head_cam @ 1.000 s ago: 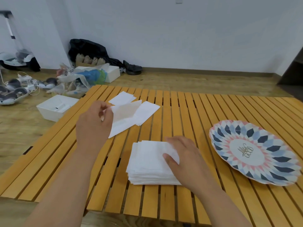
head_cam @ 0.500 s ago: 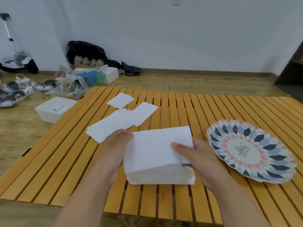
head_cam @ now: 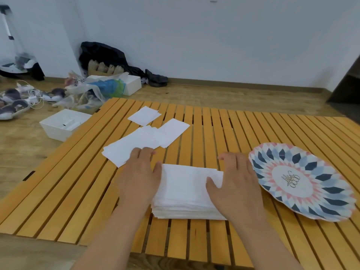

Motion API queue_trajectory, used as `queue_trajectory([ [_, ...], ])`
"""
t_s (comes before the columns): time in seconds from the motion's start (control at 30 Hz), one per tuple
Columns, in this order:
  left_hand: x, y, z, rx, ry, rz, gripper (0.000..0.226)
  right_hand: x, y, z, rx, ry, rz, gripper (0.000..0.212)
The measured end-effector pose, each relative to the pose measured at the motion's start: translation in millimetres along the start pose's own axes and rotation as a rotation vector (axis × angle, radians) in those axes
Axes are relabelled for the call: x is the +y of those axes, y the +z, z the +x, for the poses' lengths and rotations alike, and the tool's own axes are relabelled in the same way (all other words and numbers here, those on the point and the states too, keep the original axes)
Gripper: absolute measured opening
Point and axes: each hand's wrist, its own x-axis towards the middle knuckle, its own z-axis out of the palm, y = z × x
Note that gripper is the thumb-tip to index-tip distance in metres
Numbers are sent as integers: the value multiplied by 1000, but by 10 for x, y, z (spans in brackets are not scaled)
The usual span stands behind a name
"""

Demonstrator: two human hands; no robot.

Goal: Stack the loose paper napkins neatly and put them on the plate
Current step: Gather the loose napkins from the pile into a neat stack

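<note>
Floppiness likely demands side support for the mid-frame white paper napkin stack (head_cam: 185,190), which the flat-fingered left hand (head_cam: 140,176) and right hand (head_cam: 236,182) press without clasping.

White wall (head_cam: 214,36), wooden floor (head_cam: 233,96) and a slatted yellow table (head_cam: 253,125) (bags (head_cam: 101,88) and boxes (head_cam: 62,123) heaped far left).

Bare slats (head_cam: 214,129) beyond stack (head_cam: 185,190), plate (head_cam: 311,162) close right, loose napkins (head_cam: 134,147) far-left
</note>
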Motion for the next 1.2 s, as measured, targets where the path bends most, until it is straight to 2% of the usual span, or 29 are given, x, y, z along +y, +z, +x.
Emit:
queue_trajectory([
  [0.03,-57,0,59,33,-11,5,25,-39,4,-8,59,-83,4,40],
  [0.07,-126,11,123,51,-21,13,24,-99,5,-21,45,-162,7,34],
  [0.17,-353,117,333,15,14,86,24,-244,95,-111,-181,-319,30,19],
  [0.23,-484,201,456,-52,51,166,25,-244,177,-140,-286,-315,64,21],
  [0.33,-596,269,581,-128,83,272,26,-224,174,-116,-302,-289,92,22],
  [0.57,-689,246,633,-62,180,419,25,-203,148,-98,-330,-276,123,21],
  [0.67,-645,109,617,84,219,278,17,-173,127,-98,-326,-249,161,25],
  [0.73,-518,-79,642,206,270,181,19,-153,99,-75,-281,-170,247,32],
  [0.77,-401,-198,632,215,290,91,18,-141,89,-56,-236,-115,309,36],
  [0.8,-248,-326,602,194,282,-36,14,-135,69,-31,-185,-48,392,40],
  [0.87,62,-550,493,39,203,-337,6,-133,-1,12,-118,104,621,52],
  [0.93,324,-743,320,-158,120,-583,10,-148,-115,31,-154,231,873,63],
  [0.97,395,-794,234,-234,89,-677,12,-145,-168,39,-182,274,993,62],
  [1.0,438,-826,154,-295,67,-749,14,-134,-218,38,-201,313,1100,51],
  [1.03,463,-845,85,-351,46,-798,16,-125,-260,34,-208,348,1178,35],
  [1.1,451,-829,0,-432,-9,-841,15,-93,-300,35,-189,377,1178,6],
  [1.2,327,-749,-3,-428,-109,-828,14,6,-278,19,-255,429,1156,17],
])
